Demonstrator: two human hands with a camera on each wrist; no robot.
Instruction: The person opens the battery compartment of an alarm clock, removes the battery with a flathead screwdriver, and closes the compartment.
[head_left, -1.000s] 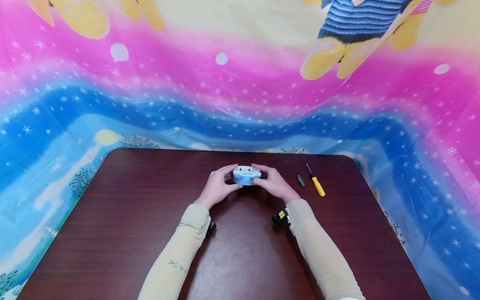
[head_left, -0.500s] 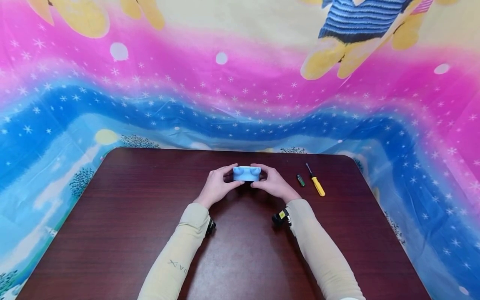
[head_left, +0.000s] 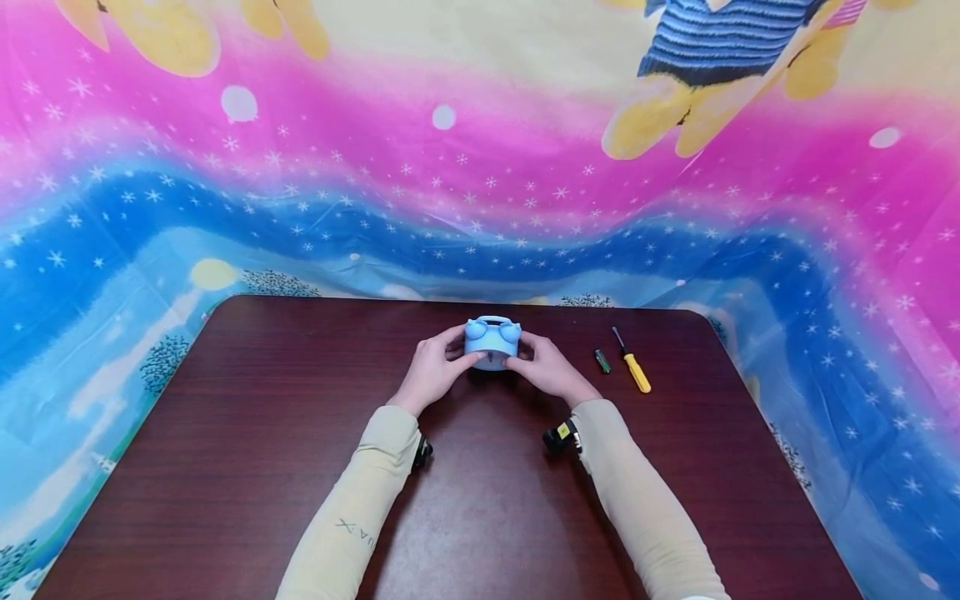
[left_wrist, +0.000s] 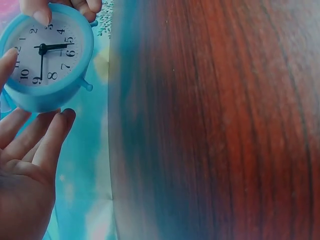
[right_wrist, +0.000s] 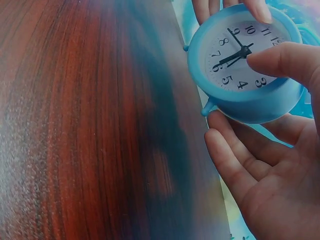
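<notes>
Both hands hold a light blue twin-bell alarm clock (head_left: 492, 337) near the far edge of the table. Its bells and top handle show in the head view, and the dial is turned toward the person. My left hand (head_left: 435, 367) grips one side, with the thumb over the dial's front and the fingers behind. On the other side my right hand (head_left: 551, 368) grips it the same way. The left wrist view shows the white dial (left_wrist: 55, 60) with black numerals and hands. A small foot of the clock (right_wrist: 207, 107) sticks out near the right fingertips in the right wrist view.
To the right lie a yellow-handled screwdriver (head_left: 637, 373) and a small green cylinder (head_left: 602, 361) on the dark wood table (head_left: 262, 417). A printed cloth (head_left: 450, 208) hangs behind the table. Small black devices are strapped at the left wrist (head_left: 423, 452) and right wrist (head_left: 561, 434).
The alarm clock has been turned between the hands: a white surface with two dark spots faced up, then the blue side; now the bells and handle show and the dial faces the person.
</notes>
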